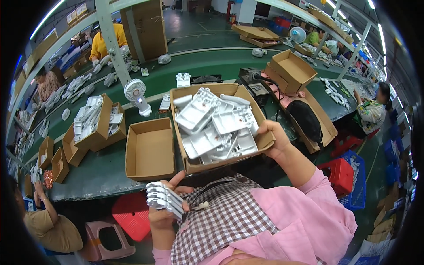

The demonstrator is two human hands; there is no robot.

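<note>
My left hand (180, 191) is closed round a small stack of white plastic casings (161, 197), held low in front of the checked apron. Its stretched finger points up to the near left corner of a cardboard box (221, 163); whether it touches is hard to tell. With my right hand (274, 138) I grip that box by its right wall, fingers over the rim. The box is tilted toward me and heaped with loose white plastic casings (201, 112) like the stacked ones. Its underside is hidden.
Left of the box lies an open cardboard tray (150, 150); beyond it stand a small white fan (137, 97) and boxes of casings (90, 115). A black pouch (304, 121) lies to the right. Behind runs a green conveyor (198, 62). Red stools (130, 214) stand below; co-workers sit both sides.
</note>
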